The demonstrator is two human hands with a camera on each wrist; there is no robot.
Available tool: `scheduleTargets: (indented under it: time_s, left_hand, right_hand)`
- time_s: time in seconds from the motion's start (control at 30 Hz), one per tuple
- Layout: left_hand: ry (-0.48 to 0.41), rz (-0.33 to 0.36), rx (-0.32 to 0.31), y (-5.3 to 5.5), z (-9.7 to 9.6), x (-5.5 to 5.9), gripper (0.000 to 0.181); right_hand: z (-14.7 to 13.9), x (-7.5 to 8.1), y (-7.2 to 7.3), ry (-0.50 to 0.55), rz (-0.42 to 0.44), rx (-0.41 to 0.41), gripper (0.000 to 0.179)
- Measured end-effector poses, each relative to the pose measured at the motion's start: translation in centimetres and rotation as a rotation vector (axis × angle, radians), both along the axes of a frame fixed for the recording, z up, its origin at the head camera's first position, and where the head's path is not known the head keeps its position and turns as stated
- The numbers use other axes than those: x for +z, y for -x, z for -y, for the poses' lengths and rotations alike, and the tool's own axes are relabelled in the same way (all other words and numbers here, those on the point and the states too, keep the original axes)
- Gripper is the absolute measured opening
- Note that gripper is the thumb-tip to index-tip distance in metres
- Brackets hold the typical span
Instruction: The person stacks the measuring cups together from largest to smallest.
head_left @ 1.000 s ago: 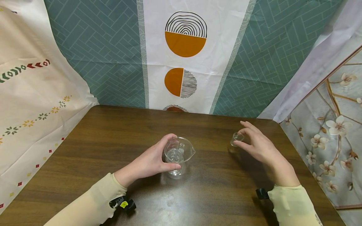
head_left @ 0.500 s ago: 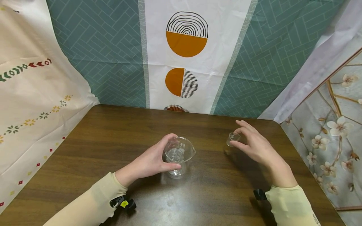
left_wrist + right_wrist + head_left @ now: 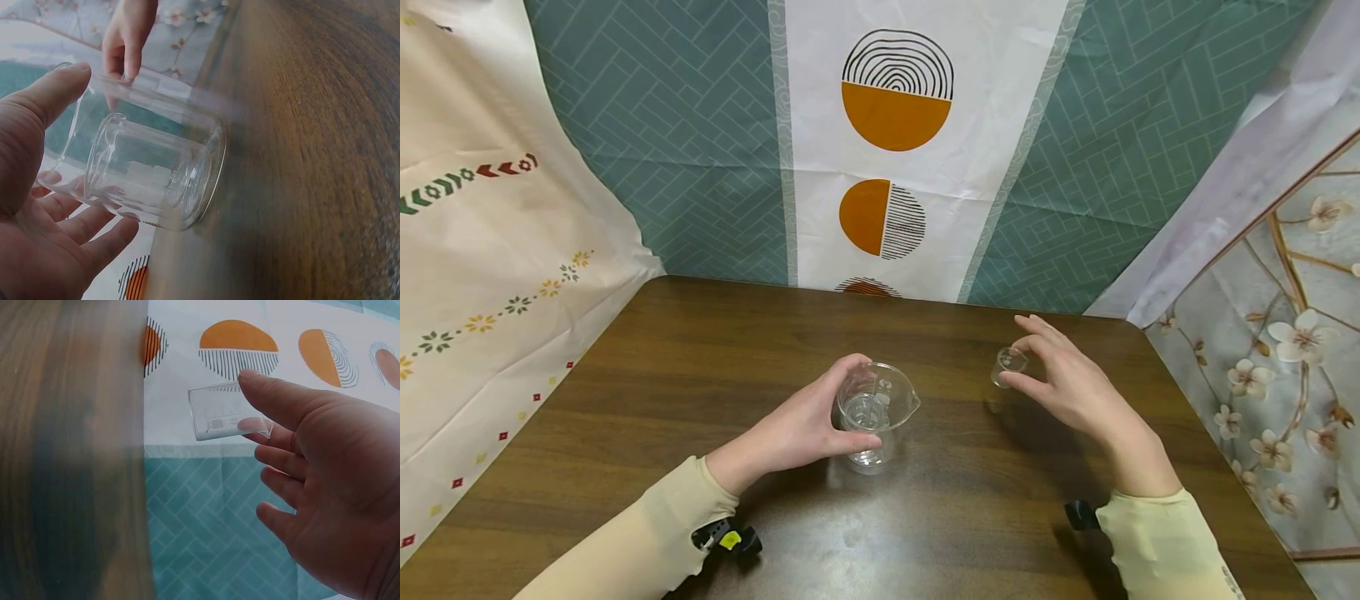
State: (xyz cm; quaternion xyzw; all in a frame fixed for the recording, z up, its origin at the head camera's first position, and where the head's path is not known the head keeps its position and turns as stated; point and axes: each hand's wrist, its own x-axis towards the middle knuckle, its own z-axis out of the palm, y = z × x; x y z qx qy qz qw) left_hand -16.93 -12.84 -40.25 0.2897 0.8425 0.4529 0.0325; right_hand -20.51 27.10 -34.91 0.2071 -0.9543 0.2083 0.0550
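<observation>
My left hand (image 3: 797,425) grips a large clear glass beaker (image 3: 901,407) with a pouring lip, its thumb on the near side. The beaker stands upright on the wooden table. Inside it sits a smaller glass beaker (image 3: 144,159), clearest in the left wrist view. To the right, my right hand (image 3: 1078,392) pinches a tiny clear beaker (image 3: 1002,371) near its rim between thumb and index finger. In the right wrist view this tiny beaker (image 3: 215,415) is held off the table, with the other fingers loosely spread and apart from it.
The brown wooden table (image 3: 722,350) runs back to a patterned cloth (image 3: 715,208) hanging behind it. A cream cloth (image 3: 512,250) hangs along the left side, and a flowered panel (image 3: 1285,400) borders the right.
My right hand has moved a little to the left, carrying the tiny beaker towards the large one. The left hand and the large beaker stay in place.
</observation>
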Motion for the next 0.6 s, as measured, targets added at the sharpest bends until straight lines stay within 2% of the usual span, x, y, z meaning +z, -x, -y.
scheduleTargets:
  time_s: [0.6]
  left_hand:
    - [0.015, -0.007, 0.015, -0.1, 0.0, 0.0, 0.096]
  right_hand:
    - [2.7, 0.9, 0.0, 0.014, -0.018, 0.043, 0.036]
